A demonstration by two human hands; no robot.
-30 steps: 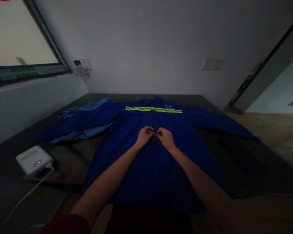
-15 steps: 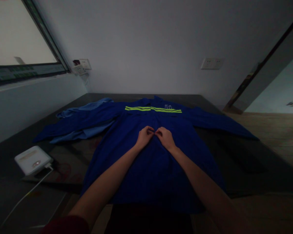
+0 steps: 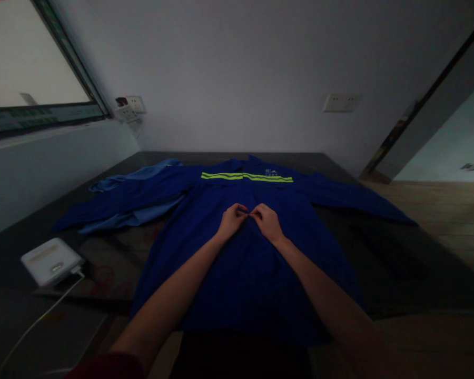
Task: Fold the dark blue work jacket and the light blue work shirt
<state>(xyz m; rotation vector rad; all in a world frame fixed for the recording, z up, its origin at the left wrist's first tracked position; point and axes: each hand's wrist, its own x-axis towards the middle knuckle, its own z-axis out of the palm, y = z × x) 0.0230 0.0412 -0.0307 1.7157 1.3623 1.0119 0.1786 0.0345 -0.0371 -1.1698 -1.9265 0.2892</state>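
A blue work jacket (image 3: 237, 273) lies spread out, front up, with its sleeves stretched to both sides and its hem hanging over the near table edge. Across its chest runs a yellow-green striped band (image 3: 221, 176), with small white print to the right. My left hand (image 3: 233, 220) and my right hand (image 3: 266, 221) meet at the middle of the jacket's front. Both are closed, thumbs and fingers pinching the front edge of the jacket below the band. Whatever fastener sits between the fingertips is too small and dark to make out.
Under the jacket is a dark table (image 3: 114, 263). A lighter blue garment (image 3: 134, 218) lies partly beneath the left sleeve. At the left stands a white box-shaped device (image 3: 51, 260) with a white cable (image 3: 43, 316). A dark flat object (image 3: 391, 252) rests on the right.
Both hands stay pinched at the same spot on the jacket front, with only slight finger movement. The whole view has shifted a little.
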